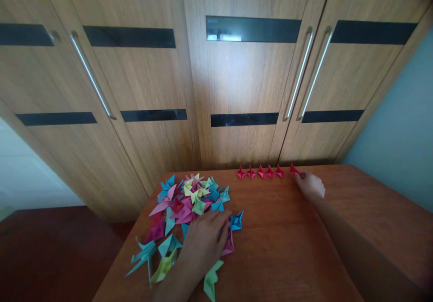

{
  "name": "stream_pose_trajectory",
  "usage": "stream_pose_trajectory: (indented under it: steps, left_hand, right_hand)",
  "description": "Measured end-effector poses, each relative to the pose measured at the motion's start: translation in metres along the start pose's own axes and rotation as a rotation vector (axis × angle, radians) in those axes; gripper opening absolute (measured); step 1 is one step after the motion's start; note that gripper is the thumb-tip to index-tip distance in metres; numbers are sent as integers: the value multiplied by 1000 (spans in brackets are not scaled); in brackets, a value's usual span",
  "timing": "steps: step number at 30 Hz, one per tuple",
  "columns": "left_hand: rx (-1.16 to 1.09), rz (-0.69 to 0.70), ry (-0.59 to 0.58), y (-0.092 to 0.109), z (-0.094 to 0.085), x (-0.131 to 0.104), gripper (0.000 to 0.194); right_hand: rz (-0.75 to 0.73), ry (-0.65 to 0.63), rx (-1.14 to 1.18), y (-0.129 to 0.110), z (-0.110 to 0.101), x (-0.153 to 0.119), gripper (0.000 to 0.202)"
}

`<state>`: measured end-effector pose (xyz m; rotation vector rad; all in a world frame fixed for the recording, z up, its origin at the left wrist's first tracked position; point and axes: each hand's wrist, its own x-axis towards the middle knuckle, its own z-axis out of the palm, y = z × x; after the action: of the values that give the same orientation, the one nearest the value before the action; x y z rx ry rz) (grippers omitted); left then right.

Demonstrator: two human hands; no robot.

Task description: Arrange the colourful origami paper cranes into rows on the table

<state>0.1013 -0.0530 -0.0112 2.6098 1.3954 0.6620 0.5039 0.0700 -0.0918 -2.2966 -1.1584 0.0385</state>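
My right hand [310, 185] pinches a red origami crane [294, 169] close to the table's far edge. To its left, several red origami cranes [260, 172] stand in a row along that edge. Over the near right side of a mixed pile of folded paper cranes [184, 209] lies my left hand [208, 234]. Its fingers are bent together, and the fingertips meet the left side of a blue origami crane [237, 220]. Whatever is between them is hidden from me. A pink paper piece [229, 243] shows beside the thumb.
The brown wooden table [270, 257] reaches a wardrobe [237, 76] with dark strips and long metal handles. A teal crane [144, 256] and a light green one [212, 280] lie at the pile's near edge. A pale blue wall [399, 139] rises at right.
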Motion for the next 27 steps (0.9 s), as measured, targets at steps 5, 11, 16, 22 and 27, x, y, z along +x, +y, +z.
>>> stream_pose_trajectory:
  steps: [5, 11, 16, 22, 27]
  left_hand:
    - [-12, -14, -5, 1, 1, 0, 29]
    - [-7, -10, -15, 1, -1, 1, 28]
    - [3, -15, -28, 0, 1, 1, 28]
    - [9, -11, -49, 0, 0, 1, 28]
    - [-4, -7, -28, -1, -1, 2, 26]
  right_hand:
    - [3, -62, -87, 4, 9, 5, 40]
    - [-20, -108, -128, 2, 12, 9, 39]
    - [-21, -127, -150, 1, 13, 11, 41]
    - [-19, -136, -162, -1, 13, 9, 41]
    - [-18, -128, -154, -2, 12, 5, 42]
